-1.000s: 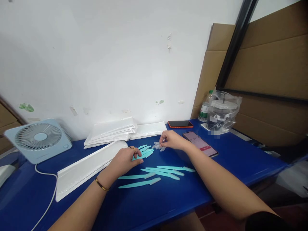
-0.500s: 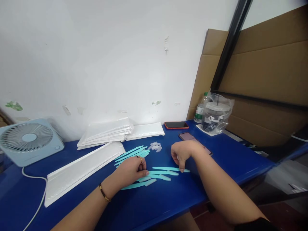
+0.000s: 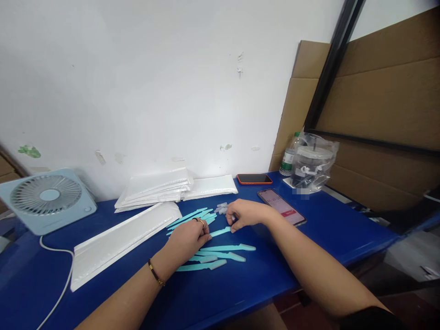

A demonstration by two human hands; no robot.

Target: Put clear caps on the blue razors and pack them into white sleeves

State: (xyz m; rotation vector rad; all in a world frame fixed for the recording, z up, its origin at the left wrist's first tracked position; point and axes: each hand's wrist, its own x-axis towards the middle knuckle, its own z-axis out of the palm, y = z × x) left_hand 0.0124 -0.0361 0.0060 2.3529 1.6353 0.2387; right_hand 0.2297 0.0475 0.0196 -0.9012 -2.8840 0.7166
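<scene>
Several slim turquoise plastic blades lie on the blue table (image 3: 240, 293). One loose group (image 3: 223, 256) lies nearest me, a second pile (image 3: 190, 216) sits farther back. My left hand (image 3: 188, 238), ring on a finger, is closed on one end of a turquoise blade (image 3: 220, 232). My right hand (image 3: 242, 213) pinches that same blade's other end. A small heap of clear plastic caps (image 3: 222, 208) sits just left of my right hand.
White padded mailers lie stacked (image 3: 154, 188) by the wall and one long one (image 3: 120, 240) at left. A pale blue desk fan (image 3: 48, 198) with a white cord stands far left. Two phones (image 3: 282, 206) (image 3: 254, 178), a bagged jar (image 3: 311, 167), a bottle and cardboard are at right.
My right hand went from the clear caps down to the near blades, then came back up toward the caps holding one end of a blade. My left hand shifted onto the blade's other end.
</scene>
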